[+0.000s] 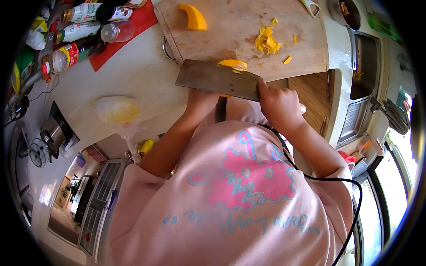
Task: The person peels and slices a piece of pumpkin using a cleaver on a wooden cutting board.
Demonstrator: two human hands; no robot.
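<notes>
My right hand (280, 103) is closed round the handle of a cleaver (217, 81). Its wide blade lies nearly level, pointing left at the near edge of the cutting board (288, 26). Behind the blade, a pumpkin wedge (233, 65) shows orange above it, with a sliver below. My left hand (202, 101) is at that wedge and appears to grip it, though the blade covers its fingers. Farther back on the board lie a larger pumpkin wedge (193, 17) and a small heap of yellow peelings (267, 42).
Bottles and jars (82, 32) crowd the left, by a red mat (126, 42). A plastic bag (117, 110) with yellow contents rests at the counter's edge. To the right are a sink (364, 66), a pot (345, 13) and a peeler (312, 8). A black cable (328, 179) crosses my shirt.
</notes>
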